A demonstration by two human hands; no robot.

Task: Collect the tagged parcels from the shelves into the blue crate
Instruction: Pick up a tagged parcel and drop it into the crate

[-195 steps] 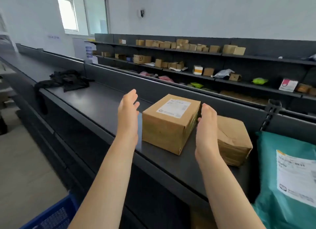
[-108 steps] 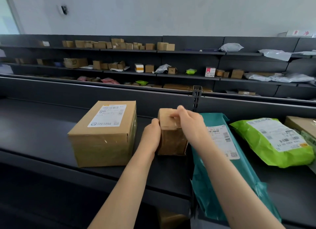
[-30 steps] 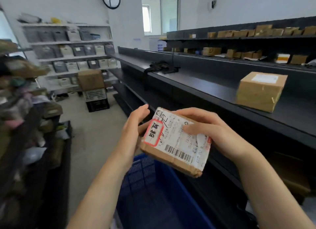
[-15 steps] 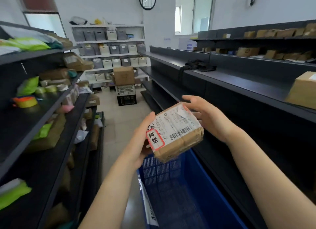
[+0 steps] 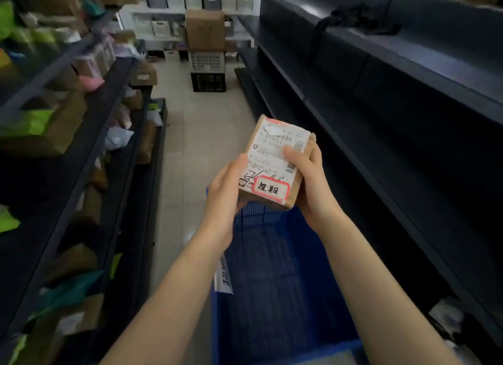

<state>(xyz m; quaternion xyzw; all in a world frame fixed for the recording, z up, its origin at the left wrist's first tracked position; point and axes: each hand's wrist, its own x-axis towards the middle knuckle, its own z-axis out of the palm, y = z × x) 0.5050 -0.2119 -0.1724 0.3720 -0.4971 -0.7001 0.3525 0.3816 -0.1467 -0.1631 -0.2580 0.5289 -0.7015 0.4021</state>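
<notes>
Fingers [image 5: 316, 153] of R hand [image 5: 310, 185] curl round right edge of parcel [image 5: 275, 160], thumb flat on its top face. L hand [image 5: 224, 193] grips opp. edge, thumb up along the side; rest of L fingers go under & are hidden. Parcel is held by both hands over far end of blue crate [image 5: 272, 269], in aisle btwn two shelf runs. Crate: blue mesh walls & floor show inside, white paper slip [image 5: 224, 279] w/ handwriting on its left wall. Far end of aisle: cardboard box [image 5: 205, 29] on white crate [image 5: 207, 61] on black crate [image 5: 208, 82]; contents can't be told. Behind that, white rack [image 5: 190, 10] w/ rows of grey/white bins, too blurred to count. Parcel look: small brown cardboard box, long side pointing away. Top is mostly covered by white shipping label [image 5: 277, 144] w/ barcodes & print, black pen scrawl near the close end, plus red-edged tag [image 5: 270, 189] w/ black handwritten characters at the near edge. Left shelves [image 5: 89, 136] carry brown boxes and green, pink & white bags, blurred. Right shelves [image 5: 381, 125] are dark, w/ black bundle [image 5: 359, 19] on the top level. Count: 2 hands, 1 parcel in hand, 1 red-edged tag, 1 shipping label, 1 blue crate, 1 slip, 1 box atop 2 stacked crates.
</notes>
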